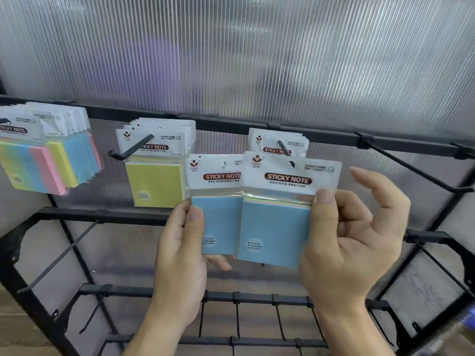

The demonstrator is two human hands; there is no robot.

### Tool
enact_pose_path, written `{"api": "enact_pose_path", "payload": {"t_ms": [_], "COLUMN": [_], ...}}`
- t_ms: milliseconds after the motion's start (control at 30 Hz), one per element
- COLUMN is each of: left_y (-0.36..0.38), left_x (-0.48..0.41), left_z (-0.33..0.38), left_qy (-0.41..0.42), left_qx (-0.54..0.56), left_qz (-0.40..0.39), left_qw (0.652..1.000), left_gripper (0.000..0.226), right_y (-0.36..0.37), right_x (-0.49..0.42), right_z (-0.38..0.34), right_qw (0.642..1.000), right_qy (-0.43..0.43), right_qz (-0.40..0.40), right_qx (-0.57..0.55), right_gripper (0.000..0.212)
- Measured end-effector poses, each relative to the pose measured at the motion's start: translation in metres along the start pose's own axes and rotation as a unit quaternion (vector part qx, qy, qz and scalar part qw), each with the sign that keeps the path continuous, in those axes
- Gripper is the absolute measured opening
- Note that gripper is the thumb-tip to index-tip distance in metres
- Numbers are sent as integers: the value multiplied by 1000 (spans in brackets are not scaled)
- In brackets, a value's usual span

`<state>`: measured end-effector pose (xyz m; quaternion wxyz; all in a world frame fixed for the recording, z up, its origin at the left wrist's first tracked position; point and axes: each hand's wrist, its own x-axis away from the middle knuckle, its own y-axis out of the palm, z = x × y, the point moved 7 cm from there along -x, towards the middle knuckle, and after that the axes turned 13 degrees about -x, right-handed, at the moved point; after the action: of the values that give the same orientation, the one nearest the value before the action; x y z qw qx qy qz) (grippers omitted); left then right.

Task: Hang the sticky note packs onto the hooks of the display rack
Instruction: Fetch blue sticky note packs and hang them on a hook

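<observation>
Hands: left hand pinches left blue pack at its left edge, thumb in front | right hand pinches right blue pack at its right edge, other fingers loose | its hole sits at tip of black metal hook | packs: flat squares, glossy clear film, white header cards | rack: thin black bars

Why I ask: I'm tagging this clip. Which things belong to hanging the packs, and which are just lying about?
In the job:
- left-hand blue pack, held by the left hand
- right-hand blue pack, pinched by the right hand
- hook above it
- display rack

Just there:
- yellow packs, already hung
- striped packs, already hung
- ribbed panel
</observation>
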<state>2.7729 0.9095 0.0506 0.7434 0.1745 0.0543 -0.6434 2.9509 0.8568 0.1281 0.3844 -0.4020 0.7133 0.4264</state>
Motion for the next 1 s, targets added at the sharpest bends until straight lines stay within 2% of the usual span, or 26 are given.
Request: {"api": "enact_pose_path", "payload": {"t_ms": [233,600,1000], "left_y": [1,-2,-18], "left_x": [1,1,-2], "left_z": [-1,-5,-6], "left_qy": [3,-2,7], "left_qx": [-15,-34,-56], "left_qz": [0,19,53], "left_qw": [1000,999,997], "left_gripper": [31,33,30], "right_y": [-18,-15,0], "right_x": [0,-3,-13], "right_z": [8,8,51], "right_qw": [997,996,976], "right_qy": [-1,3,13], "right_qz": [28,-9,-77], "right_qx": [73,89,206], "right_gripper": [30,31,30]}}
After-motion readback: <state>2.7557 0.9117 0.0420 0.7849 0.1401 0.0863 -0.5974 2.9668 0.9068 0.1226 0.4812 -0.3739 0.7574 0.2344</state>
